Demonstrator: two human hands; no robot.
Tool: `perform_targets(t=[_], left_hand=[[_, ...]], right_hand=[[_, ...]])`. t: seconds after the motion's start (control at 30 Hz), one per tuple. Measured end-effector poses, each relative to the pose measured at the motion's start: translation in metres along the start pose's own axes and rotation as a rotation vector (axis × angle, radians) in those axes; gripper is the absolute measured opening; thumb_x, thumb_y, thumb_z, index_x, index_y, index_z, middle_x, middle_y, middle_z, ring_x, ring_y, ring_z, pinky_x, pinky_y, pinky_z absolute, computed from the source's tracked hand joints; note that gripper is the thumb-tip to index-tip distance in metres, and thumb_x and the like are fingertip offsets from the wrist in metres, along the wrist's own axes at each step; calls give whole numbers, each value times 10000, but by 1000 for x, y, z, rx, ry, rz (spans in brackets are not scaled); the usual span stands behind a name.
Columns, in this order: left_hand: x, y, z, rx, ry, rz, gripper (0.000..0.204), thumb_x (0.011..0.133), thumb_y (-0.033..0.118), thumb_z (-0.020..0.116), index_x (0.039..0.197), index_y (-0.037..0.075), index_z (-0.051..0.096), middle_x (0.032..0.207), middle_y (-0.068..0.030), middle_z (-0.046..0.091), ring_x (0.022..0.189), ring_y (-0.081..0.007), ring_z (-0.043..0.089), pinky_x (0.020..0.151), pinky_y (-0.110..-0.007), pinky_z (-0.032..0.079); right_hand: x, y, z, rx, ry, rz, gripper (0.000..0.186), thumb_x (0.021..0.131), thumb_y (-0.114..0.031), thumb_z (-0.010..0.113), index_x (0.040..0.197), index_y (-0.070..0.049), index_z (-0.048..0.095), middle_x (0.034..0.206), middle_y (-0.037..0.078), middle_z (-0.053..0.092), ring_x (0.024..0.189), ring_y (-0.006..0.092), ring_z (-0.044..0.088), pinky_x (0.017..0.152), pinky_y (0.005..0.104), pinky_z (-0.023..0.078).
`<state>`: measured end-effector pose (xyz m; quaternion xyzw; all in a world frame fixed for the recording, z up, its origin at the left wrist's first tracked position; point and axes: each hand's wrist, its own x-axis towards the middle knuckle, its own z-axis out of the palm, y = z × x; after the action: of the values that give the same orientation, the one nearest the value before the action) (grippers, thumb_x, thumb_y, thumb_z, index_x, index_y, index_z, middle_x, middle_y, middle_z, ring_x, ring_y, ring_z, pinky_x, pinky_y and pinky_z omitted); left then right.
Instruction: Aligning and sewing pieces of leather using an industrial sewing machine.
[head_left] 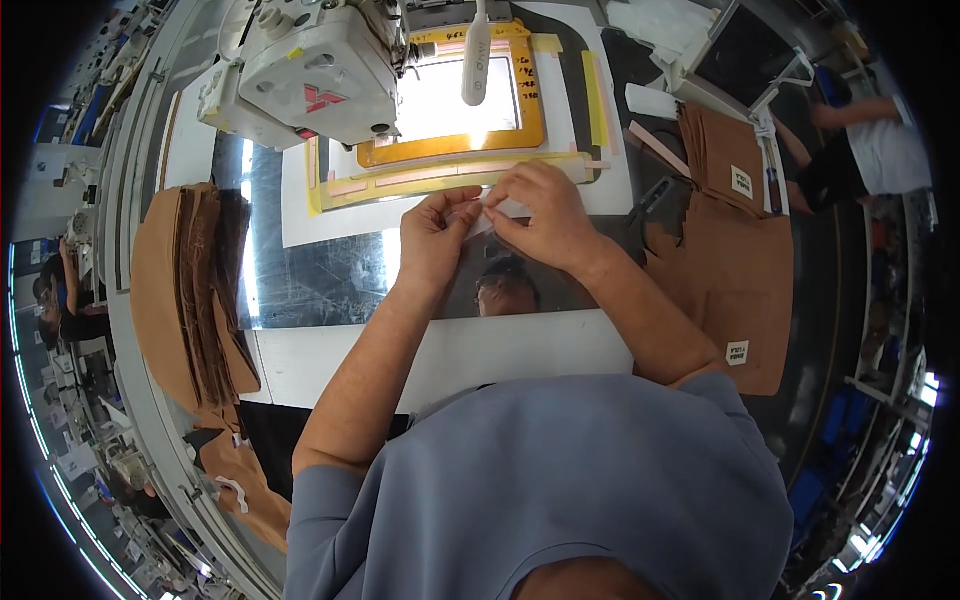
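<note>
My left hand [436, 240] and my right hand [548, 215] meet over the near edge of the white sheet on the table. Fingers of both are pinched together on a small, thin whitish piece [482, 222], possibly paper or film; its kind cannot be made out. Just beyond them runs a strip of yellow and pink tape [440, 180]. Past the tape lies an orange-yellow frame [450, 151] with a brightly lit middle. The sewing machine head [320, 85] stands over the frame's left side.
A stack of brown fabric pieces [165, 290] lies at the left. At the right are more brown pieces [745, 290] with white labels, black scissors [655, 198] and a screwdriver [773, 185]. A white lamp [477, 75] hangs over the frame. Another person [880, 150] is at the far right.
</note>
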<state>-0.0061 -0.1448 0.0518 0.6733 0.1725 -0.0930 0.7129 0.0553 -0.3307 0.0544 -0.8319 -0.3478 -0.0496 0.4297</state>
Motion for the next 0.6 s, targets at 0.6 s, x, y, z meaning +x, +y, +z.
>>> perform_targets(t=[0.6], left_hand=[[34,-4,-70,993,609,937,271,840,98,811,1098,88,728,1113,-79,725,1041,-278,683,961,-408,518]], right_hand=[[22,40,4,-280,37,-28,136,899,-235,772,934,-110,732,881,35,756,781,235,679,821,398,440]])
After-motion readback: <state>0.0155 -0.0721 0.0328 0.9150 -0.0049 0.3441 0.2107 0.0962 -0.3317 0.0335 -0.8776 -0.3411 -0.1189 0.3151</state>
